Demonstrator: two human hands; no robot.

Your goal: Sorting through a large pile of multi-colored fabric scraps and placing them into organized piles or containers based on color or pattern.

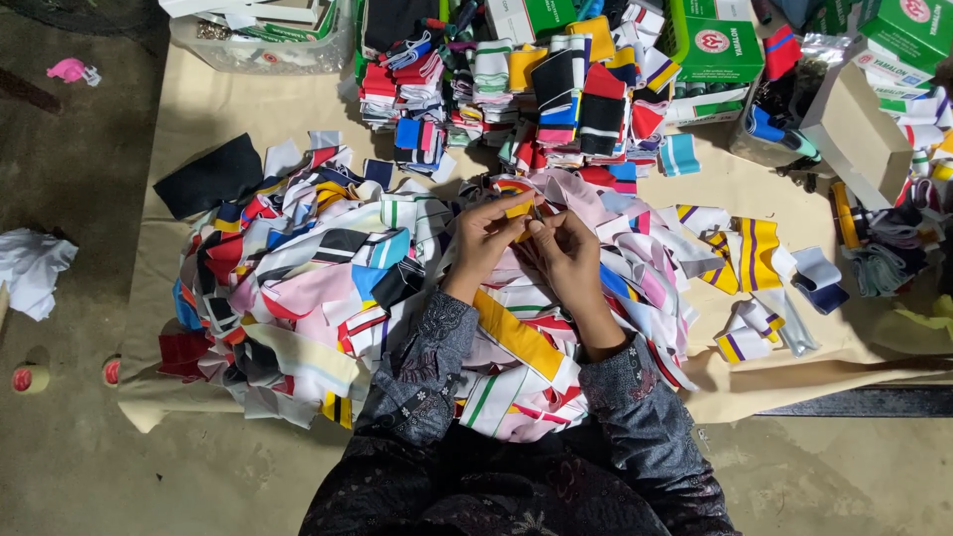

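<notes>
Slippage looks likeliest: left hand (483, 241) and right hand (563, 245) each hold a pinching grip on a small yellow strip (518, 209) above the heaped fabric pile (328, 288), where it could vanish.

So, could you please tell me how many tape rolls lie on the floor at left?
2: one tan tape roll near the left edge, one red-sided tape roll beside the beige sheet; others may be hidden.

left hand (483, 238), right hand (566, 243), fingers pinched together
</notes>
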